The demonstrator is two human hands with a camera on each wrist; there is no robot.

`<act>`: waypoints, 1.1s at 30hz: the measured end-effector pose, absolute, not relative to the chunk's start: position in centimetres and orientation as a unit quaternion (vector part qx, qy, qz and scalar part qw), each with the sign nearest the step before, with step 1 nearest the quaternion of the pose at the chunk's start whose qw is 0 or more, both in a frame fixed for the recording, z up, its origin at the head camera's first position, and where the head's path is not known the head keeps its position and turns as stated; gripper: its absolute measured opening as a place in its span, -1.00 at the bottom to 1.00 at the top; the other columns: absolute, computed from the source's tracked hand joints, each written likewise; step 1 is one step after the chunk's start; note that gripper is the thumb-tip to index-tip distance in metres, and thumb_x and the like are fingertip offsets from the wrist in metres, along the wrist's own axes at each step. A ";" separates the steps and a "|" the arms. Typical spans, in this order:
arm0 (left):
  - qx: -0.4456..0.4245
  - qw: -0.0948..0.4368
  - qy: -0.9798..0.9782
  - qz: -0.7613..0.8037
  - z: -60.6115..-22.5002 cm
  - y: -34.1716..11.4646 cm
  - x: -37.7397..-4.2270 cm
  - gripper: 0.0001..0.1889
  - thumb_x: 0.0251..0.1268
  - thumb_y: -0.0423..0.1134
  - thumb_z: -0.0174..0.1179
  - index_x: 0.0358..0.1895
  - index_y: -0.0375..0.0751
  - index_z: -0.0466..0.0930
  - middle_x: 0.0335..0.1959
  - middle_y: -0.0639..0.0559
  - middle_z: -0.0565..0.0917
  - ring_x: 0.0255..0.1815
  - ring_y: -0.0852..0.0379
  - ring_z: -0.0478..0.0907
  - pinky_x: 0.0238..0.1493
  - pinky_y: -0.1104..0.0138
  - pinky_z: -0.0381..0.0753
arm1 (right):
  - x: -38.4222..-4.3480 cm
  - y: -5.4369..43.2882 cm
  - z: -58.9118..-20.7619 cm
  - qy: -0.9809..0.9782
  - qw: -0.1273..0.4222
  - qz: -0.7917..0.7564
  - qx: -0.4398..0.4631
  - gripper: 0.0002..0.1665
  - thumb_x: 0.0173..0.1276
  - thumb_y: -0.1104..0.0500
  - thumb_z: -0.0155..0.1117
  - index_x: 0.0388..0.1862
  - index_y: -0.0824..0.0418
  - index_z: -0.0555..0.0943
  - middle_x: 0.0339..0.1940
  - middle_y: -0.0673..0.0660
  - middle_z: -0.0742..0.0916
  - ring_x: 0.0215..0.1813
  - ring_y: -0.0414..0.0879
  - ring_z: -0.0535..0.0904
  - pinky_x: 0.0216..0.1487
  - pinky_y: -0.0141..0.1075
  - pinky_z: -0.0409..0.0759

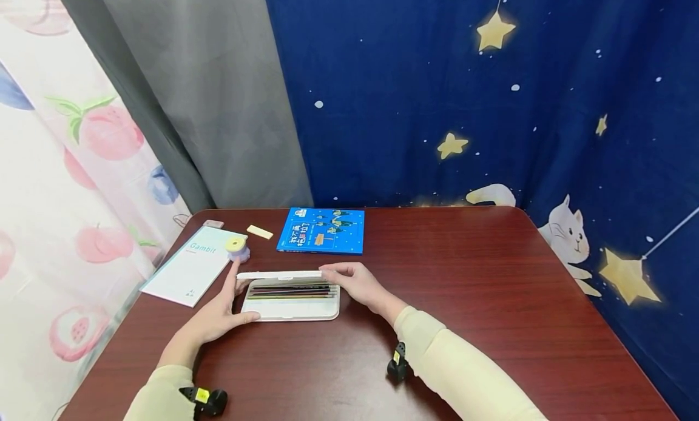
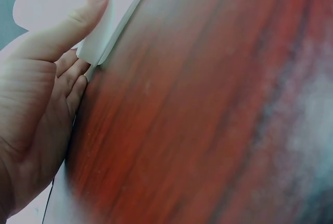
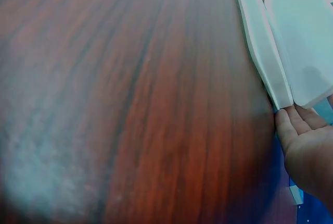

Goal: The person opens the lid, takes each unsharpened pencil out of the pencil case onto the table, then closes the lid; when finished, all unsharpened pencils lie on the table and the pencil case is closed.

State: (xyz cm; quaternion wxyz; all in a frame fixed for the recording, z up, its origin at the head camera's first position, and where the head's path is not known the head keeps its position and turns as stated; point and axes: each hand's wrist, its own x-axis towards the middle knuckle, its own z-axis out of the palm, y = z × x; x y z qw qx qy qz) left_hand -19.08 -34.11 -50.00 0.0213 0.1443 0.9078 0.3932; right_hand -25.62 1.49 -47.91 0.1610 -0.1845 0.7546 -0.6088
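Note:
A white pencil case (image 1: 297,309) lies on the table with its hinged lid (image 1: 284,275) raised along the far side. Several dark, slim pencils (image 1: 292,292) rest inside. The left hand (image 1: 215,315) holds the case's left end, thumb at the near corner and fingers toward the back. In the left wrist view that thumb (image 2: 88,15) lies over the white edge. At the other end, the right hand (image 1: 357,282) pinches the lid's right end between thumb and fingers. The right wrist view shows its fingers (image 3: 291,122) at the end of the white case (image 3: 265,47).
Left of the case is a white "Gambit" booklet (image 1: 188,266), with a yellow-and-purple round object (image 1: 237,248) at its corner. A pale yellow strip (image 1: 260,232) and a blue book (image 1: 322,230) lie behind, on the dark red wooden table (image 1: 464,275). Curtains hang beyond the table.

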 end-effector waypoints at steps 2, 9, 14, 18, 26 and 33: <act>0.150 0.021 0.907 0.392 -50.1 -34.0 -19.1 0.39 0.24 0.03 0.51 0.69 0.06 -0.61 0.58 -0.31 0.28 0.58 -0.26 0.21 0.43 0.53 0.07 | -25.7 1.5 -47.9 0.747 0.166 -0.621 -0.170 -0.51 0.54 -0.14 0.30 0.25 0.11 0.74 0.18 0.03 0.78 0.30 -0.10 0.62 0.40 -0.07 0.49; 0.169 0.020 0.905 0.391 -50.0 -33.8 -19.3 0.40 0.24 0.05 0.51 0.68 0.12 -0.65 0.67 -0.25 0.12 0.64 -0.27 0.10 0.29 0.75 -0.11 | -26.2 1.4 -47.7 0.711 0.176 -0.663 -0.152 -0.30 0.64 -0.21 0.10 0.30 0.39 0.64 0.18 0.27 0.76 0.27 0.10 0.68 0.29 -0.05 0.58; 0.181 0.017 0.902 0.392 -49.9 -33.9 -19.3 0.40 0.24 0.02 0.51 0.67 0.14 -0.66 0.72 -0.21 -0.06 0.66 -0.30 0.04 0.29 0.79 -0.15 | -26.2 1.1 -47.4 0.709 0.172 -0.675 -0.114 -0.20 0.65 -0.27 0.00 0.37 0.41 0.57 0.23 0.33 0.72 0.27 0.17 0.66 0.25 -0.02 0.59; 0.190 0.018 0.901 0.390 -49.8 -34.0 -19.4 0.37 0.25 0.03 0.50 0.68 0.19 -0.63 0.74 -0.13 -0.17 0.66 -0.30 0.03 0.31 0.78 -0.15 | -26.4 0.8 -47.5 0.710 0.161 -0.681 -0.084 -0.18 0.67 -0.27 -0.07 0.41 0.42 0.52 0.24 0.37 0.70 0.25 0.20 0.68 0.23 0.00 0.60; 0.177 0.040 0.910 0.373 -49.2 -34.0 -19.4 0.33 0.25 0.11 0.48 0.70 0.22 -0.55 0.71 -0.14 0.05 0.68 -0.21 0.03 0.29 0.77 -0.17 | -26.4 0.4 -47.9 0.713 0.139 -0.682 -0.081 -0.33 0.72 -0.14 -0.04 0.40 0.39 0.54 0.17 0.33 0.74 0.18 0.12 0.73 0.18 -0.07 0.65; 0.154 0.055 0.918 0.362 -49.0 -34.1 -19.3 0.32 0.24 0.16 0.47 0.71 0.20 -0.50 0.67 -0.15 0.18 0.64 -0.16 0.11 0.57 0.04 0.10 | -26.4 0.2 -48.2 0.743 0.117 -0.644 -0.140 -0.39 0.54 -0.01 0.33 0.48 0.15 0.52 0.19 0.18 0.77 0.12 0.02 0.76 0.12 -0.11 0.69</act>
